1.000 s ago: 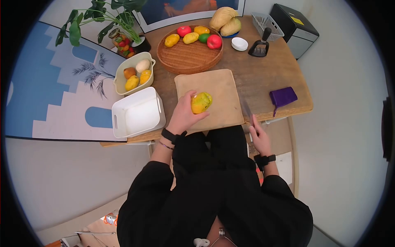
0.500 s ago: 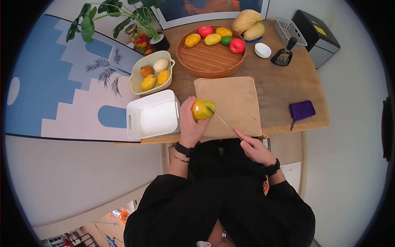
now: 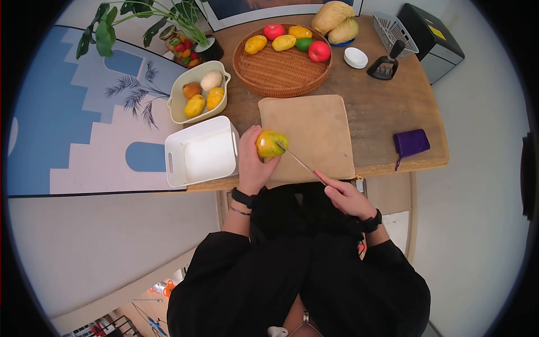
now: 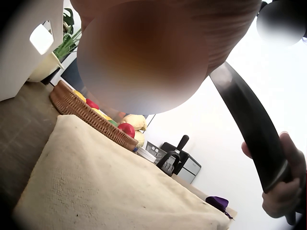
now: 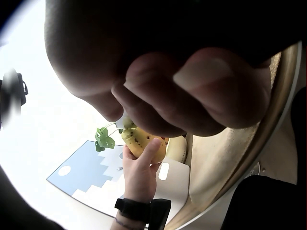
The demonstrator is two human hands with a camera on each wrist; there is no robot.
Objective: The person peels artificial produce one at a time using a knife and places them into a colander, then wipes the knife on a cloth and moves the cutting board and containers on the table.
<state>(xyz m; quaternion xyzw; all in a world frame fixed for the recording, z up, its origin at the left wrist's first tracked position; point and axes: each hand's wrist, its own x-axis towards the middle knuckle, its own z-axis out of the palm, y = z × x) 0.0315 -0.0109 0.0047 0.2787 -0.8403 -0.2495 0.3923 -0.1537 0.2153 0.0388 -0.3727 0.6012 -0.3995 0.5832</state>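
My left hand (image 3: pixel 255 163) grips a yellow-green mango (image 3: pixel 272 144) above the left side of a beige board (image 3: pixel 314 129). Dark spots mark the mango's skin in the right wrist view. My right hand (image 3: pixel 349 197) is curled round the handle of a knife (image 3: pixel 300 160), whose blade reaches up and left to the mango's green end. From the left wrist view the knife (image 4: pixel 252 124) shows broad and dark, its far end hidden behind my left hand. To the left of that hand stands a white bin (image 3: pixel 203 157).
Behind the bin, a cream basket (image 3: pixel 174 106) holds several fruits. A round wicker tray (image 3: pixel 281 76) with mangoes and red fruit sits behind the board. Toward the right are white dishes (image 3: pixel 355 57), a black-handled tool (image 3: pixel 387 66) and a purple pouch (image 3: pixel 411 143).
My right hand has risen from the table's front edge and moved left, bringing the blade to the mango. My left hand still holds the mango, its shiny rounded side now showing.
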